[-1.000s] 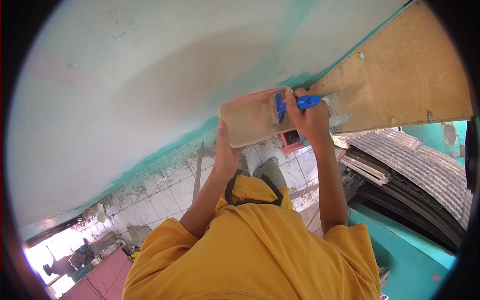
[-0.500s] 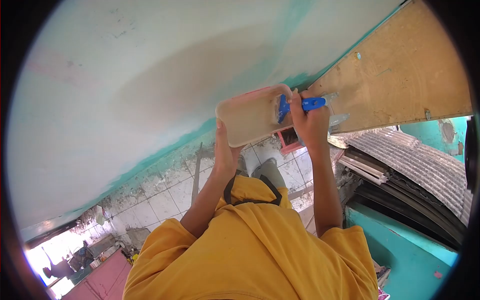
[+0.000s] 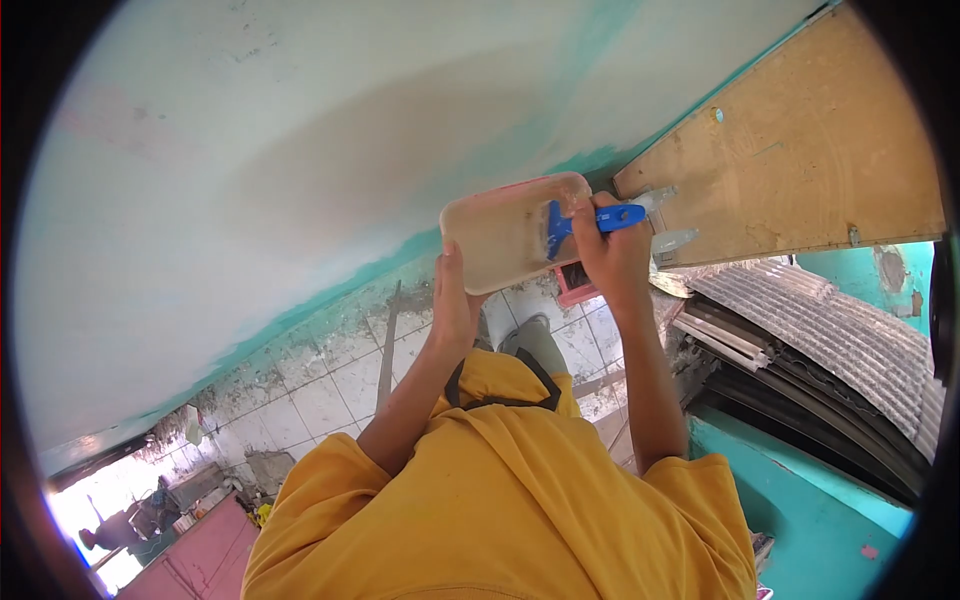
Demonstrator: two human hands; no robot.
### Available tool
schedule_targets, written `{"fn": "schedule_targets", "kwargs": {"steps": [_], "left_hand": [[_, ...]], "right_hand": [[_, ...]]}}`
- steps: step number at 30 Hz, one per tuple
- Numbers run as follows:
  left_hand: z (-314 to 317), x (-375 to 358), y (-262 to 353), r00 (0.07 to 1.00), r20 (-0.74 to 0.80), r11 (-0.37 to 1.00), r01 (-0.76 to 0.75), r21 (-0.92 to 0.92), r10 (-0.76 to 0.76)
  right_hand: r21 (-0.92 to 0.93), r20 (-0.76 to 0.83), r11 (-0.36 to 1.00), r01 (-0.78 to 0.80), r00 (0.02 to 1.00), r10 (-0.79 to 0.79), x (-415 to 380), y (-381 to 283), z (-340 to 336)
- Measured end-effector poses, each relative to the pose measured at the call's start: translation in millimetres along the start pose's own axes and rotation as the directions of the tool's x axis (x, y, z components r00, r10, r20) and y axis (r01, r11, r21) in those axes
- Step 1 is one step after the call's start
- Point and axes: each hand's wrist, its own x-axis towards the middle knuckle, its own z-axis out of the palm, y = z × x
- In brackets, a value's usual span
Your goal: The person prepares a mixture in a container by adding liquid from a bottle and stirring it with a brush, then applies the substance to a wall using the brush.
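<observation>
My left hand (image 3: 456, 305) grips the near left side of a shallow pale plastic tub (image 3: 490, 255) with rounded corners and a pink-tinged rim. The tub is tilted, and a whitish coating shows inside. In my right hand (image 3: 612, 255) is a wide paintbrush (image 3: 622, 217) with a blue handle. Its blue head lies inside the right part of the tub; the bristles show only in part. Just beyond the tub rises a wall (image 3: 300, 130) with whitish and turquoise paint.
A wooden panel (image 3: 790, 150) stands at the upper right. Below it are stacked corrugated sheets (image 3: 820, 320) and a turquoise surface (image 3: 800, 490). A pink object (image 3: 575, 290) sits under the tub. White floor tiles (image 3: 320, 405) are stained, with a narrow strip (image 3: 388, 350) across them.
The paintbrush's head has moved slightly left inside the tub, turning a little. The tub has shifted slightly right. Both hands keep their hold.
</observation>
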Motion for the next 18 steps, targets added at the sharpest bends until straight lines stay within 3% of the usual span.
{"fn": "schedule_targets", "kwargs": {"steps": [2,5,8,11,13,14,17,18], "left_hand": [[1.7,-2.0,0.1,1.000,-0.025,1.000,0.015,-0.023,-0.015],[0.9,-1.8,4.0,0.999,0.037,0.987,-0.033,-0.155,0.039],[-2.3,2.3,-1.0,0.999,-0.039,0.994,0.015,-0.106,-0.019],[2.5,3.4,2.8,0.998,-0.043,0.998,0.041,-0.053,-0.043],[3.0,2.8,8.6,1.000,0.021,0.998,-0.010,-0.065,0.012],[2.5,3.3,7.6,1.000,0.016,0.998,-0.015,-0.066,0.016],[5.5,3.8,1.9,0.999,-0.037,0.998,0.024,-0.050,-0.025],[7.0,3.0,2.2,1.000,-0.009,0.998,0.008,-0.066,-0.009]], "right_hand": [[0.057,-0.012,0.998,-0.016,1.000,0.017,-1.5,2.6,3.1],[-0.087,-0.101,0.995,-0.043,0.994,0.034,1.2,10.2,2.9],[-0.006,-0.013,1.000,0.005,1.000,-0.005,0.5,3.8,3.6],[0.094,0.069,0.992,-0.082,0.995,0.075,4.5,-1.4,8.0],[-0.091,-0.049,0.996,-0.026,0.999,0.021,7.2,4.5,6.4],[-0.087,-0.046,0.996,-0.021,0.999,0.017,6.2,4.0,8.7],[-0.030,0.017,1.000,-0.007,1.000,0.008,5.0,-10.8,11.3],[0.083,0.014,0.991,-0.103,0.995,0.102,7.3,-15.8,11.4]]}}
